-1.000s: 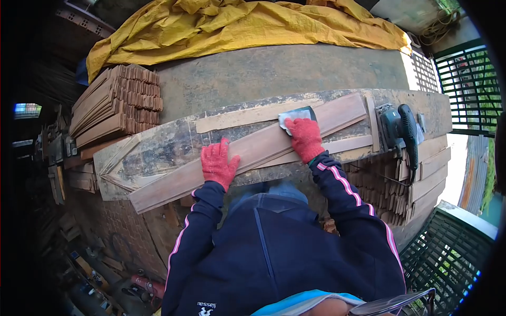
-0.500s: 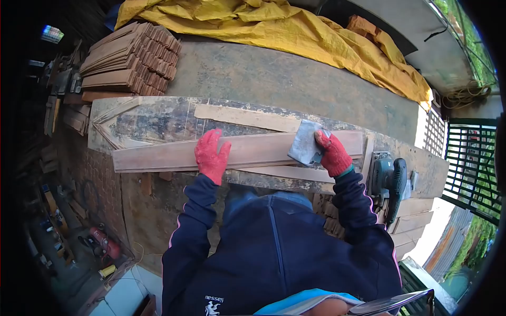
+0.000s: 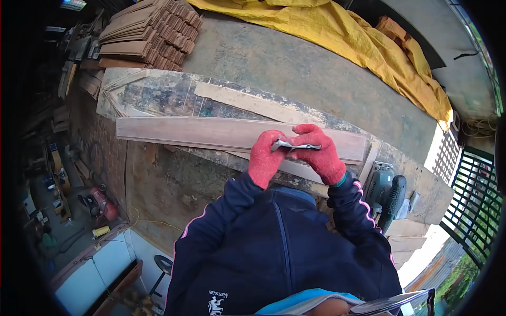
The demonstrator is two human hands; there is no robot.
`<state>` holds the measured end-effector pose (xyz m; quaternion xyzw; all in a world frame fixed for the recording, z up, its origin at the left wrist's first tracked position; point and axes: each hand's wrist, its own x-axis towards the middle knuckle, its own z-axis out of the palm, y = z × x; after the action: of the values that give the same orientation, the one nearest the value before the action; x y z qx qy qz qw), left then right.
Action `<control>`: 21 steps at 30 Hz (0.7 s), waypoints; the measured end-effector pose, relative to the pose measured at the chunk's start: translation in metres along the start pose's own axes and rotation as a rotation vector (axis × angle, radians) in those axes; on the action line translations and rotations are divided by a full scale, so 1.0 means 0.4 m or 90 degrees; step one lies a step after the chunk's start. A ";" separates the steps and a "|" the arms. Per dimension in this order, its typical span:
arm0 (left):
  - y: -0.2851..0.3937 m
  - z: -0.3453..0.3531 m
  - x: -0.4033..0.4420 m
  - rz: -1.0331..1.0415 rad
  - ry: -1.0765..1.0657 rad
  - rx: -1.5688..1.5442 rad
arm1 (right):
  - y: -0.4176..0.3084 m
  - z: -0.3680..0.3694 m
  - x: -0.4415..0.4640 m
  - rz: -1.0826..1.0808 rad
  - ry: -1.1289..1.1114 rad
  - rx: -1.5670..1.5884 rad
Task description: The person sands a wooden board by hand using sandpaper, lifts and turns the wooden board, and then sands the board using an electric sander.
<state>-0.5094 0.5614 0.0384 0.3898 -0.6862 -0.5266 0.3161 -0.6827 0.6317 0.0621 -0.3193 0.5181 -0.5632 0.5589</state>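
Both hands wear red knitted gloves and are close together over the middle-right of a long wooden board [image 3: 200, 130]. A folded grey sheet of sandpaper [image 3: 300, 146] is seen nearly edge-on between them. My left hand [image 3: 264, 159] pinches its left end. At its other side, my right hand [image 3: 324, 158] has its fingers closed around the sheet. The board lies flat across the narrow worktable [image 3: 158, 95], and its right part is partly covered by my hands.
An electric sander [image 3: 387, 192] stands on the worktable to the right. A pale wood strip [image 3: 253, 104] lies behind the board. Stacked wooden slats [image 3: 150, 34] rise at the back left, and a yellow tarp [image 3: 337, 34] stretches along the back.
My left hand has left the board and moved right to the sandpaper. My right hand has lifted the sheet off the board and shifted slightly left. The view has tilted down.
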 end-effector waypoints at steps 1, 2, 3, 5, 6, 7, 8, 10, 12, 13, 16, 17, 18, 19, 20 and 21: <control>0.007 -0.007 0.003 0.068 0.039 0.005 | 0.010 -0.008 0.000 -0.163 0.007 -0.191; 0.014 -0.017 0.013 0.067 0.040 0.006 | 0.017 -0.015 0.000 -0.327 0.013 -0.382; 0.017 -0.029 0.022 0.184 0.048 0.094 | 0.006 -0.014 -0.002 -0.369 0.023 -0.434; 0.029 -0.038 0.030 0.316 0.064 0.195 | -0.014 -0.006 -0.008 -0.369 0.042 -0.467; 0.035 -0.039 0.033 0.316 0.066 0.196 | -0.025 -0.004 -0.011 -0.370 0.065 -0.503; 0.039 -0.039 0.036 0.329 0.055 0.200 | -0.036 -0.006 -0.014 -0.370 0.064 -0.505; 0.042 -0.038 0.037 0.342 0.043 0.205 | -0.047 -0.008 -0.018 -0.370 0.063 -0.571; 0.041 -0.036 0.034 0.342 0.029 0.201 | -0.063 -0.015 -0.019 -0.371 0.062 -0.635; 0.042 -0.033 0.029 0.341 0.013 0.197 | -0.071 -0.025 -0.016 -0.389 -0.002 -0.692; 0.043 -0.029 0.027 0.325 0.038 0.184 | -0.068 -0.026 -0.018 -0.389 -0.001 -0.692; 0.047 -0.038 0.027 0.328 0.088 0.177 | -0.045 -0.034 -0.020 -0.316 0.159 -0.673; 0.050 -0.042 0.029 0.346 0.114 0.183 | -0.024 -0.046 -0.020 -0.270 0.170 -0.578; 0.056 -0.046 0.029 0.344 0.117 0.185 | -0.013 -0.047 -0.017 -0.222 0.179 -0.482; 0.062 -0.051 0.027 0.349 0.112 0.183 | -0.003 -0.044 -0.016 -0.221 0.177 -0.482; 0.065 -0.052 0.023 0.355 0.106 0.181 | 0.004 -0.041 -0.017 -0.153 0.157 -0.356; 0.066 -0.047 0.016 0.355 0.107 0.179 | 0.006 -0.040 -0.017 -0.086 0.138 -0.231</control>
<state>-0.5019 0.5506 0.0687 0.2690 -0.8040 -0.2858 0.4467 -0.6956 0.6423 0.0571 -0.3861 0.6454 -0.5282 0.3943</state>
